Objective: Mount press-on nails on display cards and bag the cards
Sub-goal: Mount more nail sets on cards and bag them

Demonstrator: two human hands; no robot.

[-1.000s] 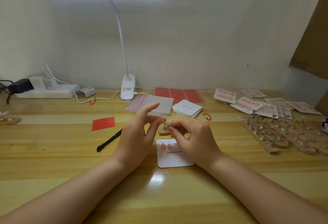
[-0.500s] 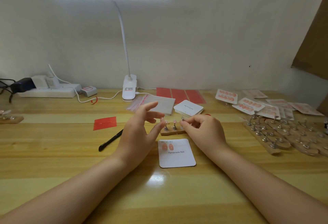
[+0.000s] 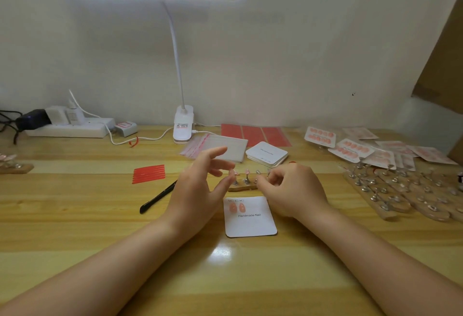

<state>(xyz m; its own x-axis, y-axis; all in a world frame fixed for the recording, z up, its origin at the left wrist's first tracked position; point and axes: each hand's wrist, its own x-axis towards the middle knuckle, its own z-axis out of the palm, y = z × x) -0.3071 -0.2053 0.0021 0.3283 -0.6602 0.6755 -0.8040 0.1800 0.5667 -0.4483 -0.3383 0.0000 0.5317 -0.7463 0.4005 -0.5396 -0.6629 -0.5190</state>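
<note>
The white square display card with rounded corners lying just before the small wooden nail stand reads "Handmade Nail" in dark print. Three tiny marks along that card's top left edge are too small to read, as is the print on the stack of white cards behind the stand.

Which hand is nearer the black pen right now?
Left. The left hand is just right of the black pen; the right hand is farther right, beyond the wooden nail stand.

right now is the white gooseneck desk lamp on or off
On: the white gooseneck desk lamp has its long head glowing bright white above the wooden table.
</note>
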